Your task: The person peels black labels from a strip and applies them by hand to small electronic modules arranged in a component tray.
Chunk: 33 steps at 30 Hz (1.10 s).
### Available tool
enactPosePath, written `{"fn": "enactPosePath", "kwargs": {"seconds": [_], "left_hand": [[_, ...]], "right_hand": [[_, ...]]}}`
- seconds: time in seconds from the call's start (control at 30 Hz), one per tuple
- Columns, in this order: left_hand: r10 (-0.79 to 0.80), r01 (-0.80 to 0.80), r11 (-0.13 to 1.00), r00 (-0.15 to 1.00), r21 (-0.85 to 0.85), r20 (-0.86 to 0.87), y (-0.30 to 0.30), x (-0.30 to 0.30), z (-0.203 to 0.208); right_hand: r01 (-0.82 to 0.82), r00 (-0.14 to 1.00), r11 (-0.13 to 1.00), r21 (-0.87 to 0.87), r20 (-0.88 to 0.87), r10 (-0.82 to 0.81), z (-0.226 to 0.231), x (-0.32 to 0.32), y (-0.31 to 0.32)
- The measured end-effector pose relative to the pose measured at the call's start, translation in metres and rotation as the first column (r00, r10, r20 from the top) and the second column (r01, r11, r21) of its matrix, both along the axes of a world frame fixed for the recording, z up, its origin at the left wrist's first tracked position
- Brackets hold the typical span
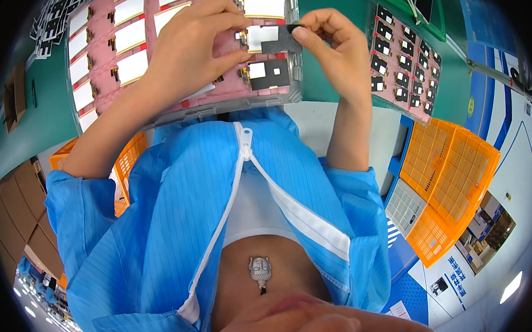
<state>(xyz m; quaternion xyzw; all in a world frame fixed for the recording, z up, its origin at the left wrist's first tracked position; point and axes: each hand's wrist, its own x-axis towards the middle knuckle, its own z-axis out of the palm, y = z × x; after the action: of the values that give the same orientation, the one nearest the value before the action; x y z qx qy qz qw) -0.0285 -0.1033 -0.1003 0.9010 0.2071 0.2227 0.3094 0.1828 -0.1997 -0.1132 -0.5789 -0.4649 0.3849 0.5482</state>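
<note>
A white-faced panel (264,34) with a gold edge lies in the pink-lined clear tray (295,93). My left hand (198,41) reaches over the tray from the left, with thumb and fingertips at the two corners of that panel's left end. A dark grey-black sheet (277,42) covers the panel's right part. My right hand (335,47) pinches the black tab at the sheet's upper right corner between thumb and forefinger. Just nearer me sits another panel (269,75), mostly covered in black with two white openings. More white panels (131,38) stand in rows on the left.
On the green table (330,6), a second pink sheet (407,65) to the right carries several black-and-white pieces. Black pieces (52,24) lie at the far left. Orange crates (441,176) stand lower right, with another orange crate (132,160) below my left forearm.
</note>
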Motion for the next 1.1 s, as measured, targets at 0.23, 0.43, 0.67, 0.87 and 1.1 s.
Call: {"fn": "enactPosePath", "kwargs": {"seconds": [0.23, 0.43, 0.67, 0.87, 1.1], "left_hand": [[0.010, -0.010, 0.999, 1.000, 0.047, 0.009, 0.001, -0.001, -0.003], [-0.010, 0.009, 0.998, 1.000, 0.067, 0.011, 0.001, -0.001, -0.002], [-0.017, 0.016, 0.998, 1.000, 0.066, 0.013, 0.002, -0.001, -0.005], [-0.024, 0.023, 0.999, 1.000, 0.048, 0.012, 0.002, 0.000, -0.002], [-0.020, 0.019, 0.999, 1.000, 0.033, 0.013, 0.001, 0.000, -0.001]], "right_hand": [[-0.023, 0.997, 0.997, -0.073, 0.067, 0.028, 0.005, -0.010, 0.003], [-0.007, 0.997, 0.997, -0.080, 0.080, 0.013, 0.003, -0.013, 0.002], [-0.003, 0.997, 0.997, -0.082, 0.080, 0.009, 0.002, -0.014, 0.004], [-0.007, 0.998, 0.996, -0.091, 0.060, 0.013, 0.003, -0.014, 0.004], [-0.012, 0.995, 0.990, -0.139, 0.100, 0.026, 0.004, -0.014, 0.003]]}}
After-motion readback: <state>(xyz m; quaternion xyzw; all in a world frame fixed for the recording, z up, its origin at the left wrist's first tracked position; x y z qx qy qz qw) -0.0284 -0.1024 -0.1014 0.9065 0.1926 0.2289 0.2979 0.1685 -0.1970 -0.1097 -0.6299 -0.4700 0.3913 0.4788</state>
